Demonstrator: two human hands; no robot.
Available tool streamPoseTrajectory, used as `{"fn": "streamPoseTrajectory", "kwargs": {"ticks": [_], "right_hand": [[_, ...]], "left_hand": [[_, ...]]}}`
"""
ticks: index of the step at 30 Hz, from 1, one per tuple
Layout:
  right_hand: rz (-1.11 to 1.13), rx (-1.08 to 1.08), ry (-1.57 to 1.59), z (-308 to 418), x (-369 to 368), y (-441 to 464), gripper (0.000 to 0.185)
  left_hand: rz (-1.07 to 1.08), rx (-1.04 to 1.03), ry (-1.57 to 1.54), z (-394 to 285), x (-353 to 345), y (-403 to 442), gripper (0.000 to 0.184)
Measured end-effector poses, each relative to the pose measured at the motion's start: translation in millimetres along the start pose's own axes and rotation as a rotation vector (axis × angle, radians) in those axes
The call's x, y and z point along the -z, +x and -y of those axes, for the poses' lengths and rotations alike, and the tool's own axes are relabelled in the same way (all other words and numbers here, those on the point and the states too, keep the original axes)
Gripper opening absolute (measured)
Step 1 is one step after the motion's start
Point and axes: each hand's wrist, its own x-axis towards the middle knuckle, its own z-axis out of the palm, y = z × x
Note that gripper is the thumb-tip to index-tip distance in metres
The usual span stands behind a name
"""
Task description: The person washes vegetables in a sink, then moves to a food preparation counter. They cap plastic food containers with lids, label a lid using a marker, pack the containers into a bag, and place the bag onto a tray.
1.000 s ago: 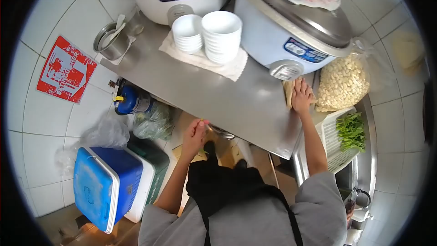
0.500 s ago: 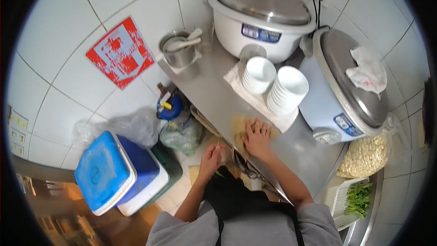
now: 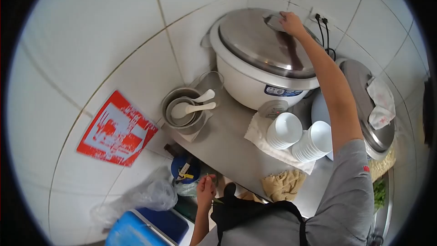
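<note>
My right hand (image 3: 291,23) is closed round the handle on the metal lid of the white rice cooker (image 3: 255,79), and the lid sits on the cooker. Low in the view, my left hand (image 3: 206,191) is closed in a pinch beside the counter's front edge; a tiny greenish bit shows at its fingertips, too small to name. A crumpled tan cloth (image 3: 284,185) lies on the steel counter (image 3: 227,141). Two stacks of white bowls (image 3: 284,130) stand on a pale towel (image 3: 258,133) in front of the cookers.
Metal pots with white ladles (image 3: 184,110) stand at the counter's left end. A second cooker (image 3: 359,91) with a cloth on its lid is at the right. A blue cooler (image 3: 136,230), plastic bags (image 3: 157,195) and a blue gas canister (image 3: 185,168) are below left.
My right hand has let go of the tan cloth, which it moved leftward along the counter, and has reached up to the lid handle. The view has swung left and up.
</note>
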Motion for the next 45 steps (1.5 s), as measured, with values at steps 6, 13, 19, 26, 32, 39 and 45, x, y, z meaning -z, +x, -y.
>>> {"fn": "streamPoseTrajectory", "kwargs": {"ticks": [6,13,19,26,32,39,45], "right_hand": [[-0.033,-0.061,0.136,7.9,26.6,6.8,0.037],[-0.244,-0.087,-0.01,-4.2,95.2,67.4,0.036],[-0.206,0.03,0.047,11.7,50.5,15.2,0.031],[-0.126,0.109,0.146,18.2,14.3,-14.9,0.027],[-0.029,0.032,0.041,12.0,9.0,-18.1,0.033],[-0.169,0.567,0.246,124.2,115.1,-203.9,0.023],[0.69,0.037,0.314,111.3,72.7,-511.1,0.048]], "left_hand": [[0.038,0.076,0.051,-30.0,-1.3,45.9,0.021],[0.148,0.102,0.129,-38.1,-14.3,81.2,0.021],[0.236,0.117,0.153,-43.0,-19.9,91.2,0.021],[0.187,0.105,0.144,-42.7,-8.1,81.0,0.02],[0.185,0.11,0.116,-38.5,-8.6,68.3,0.02],[0.194,0.068,0.151,-35.7,-13.7,66.5,0.019],[0.198,0.003,0.239,-39.8,-17.5,75.0,0.019]]}}
